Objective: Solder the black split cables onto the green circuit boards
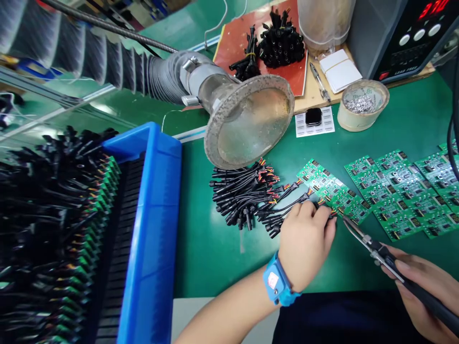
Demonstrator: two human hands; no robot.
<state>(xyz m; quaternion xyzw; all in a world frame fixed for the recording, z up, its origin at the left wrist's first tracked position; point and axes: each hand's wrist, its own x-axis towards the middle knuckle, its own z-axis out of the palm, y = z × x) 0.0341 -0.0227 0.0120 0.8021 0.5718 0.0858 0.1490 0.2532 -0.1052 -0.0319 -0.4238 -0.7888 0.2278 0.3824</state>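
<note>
With fingers pinched, my left hand holds a black cable, its coloured wire ends at the edge of a green circuit board panel. A blue wrist strap is on that arm. My right hand grips a soldering iron with a thin tube clamped along it; its tip is close to the wire ends and the board's lower edge. I cannot tell whether the tip touches. Left of my left hand lies a pile of black cables with red, yellow and black wire ends.
A blue bin of boards with cables stands at left. The fume hood hangs over the bench. More board panels lie at right. Behind are a tape roll, a soldering station and cable bundles.
</note>
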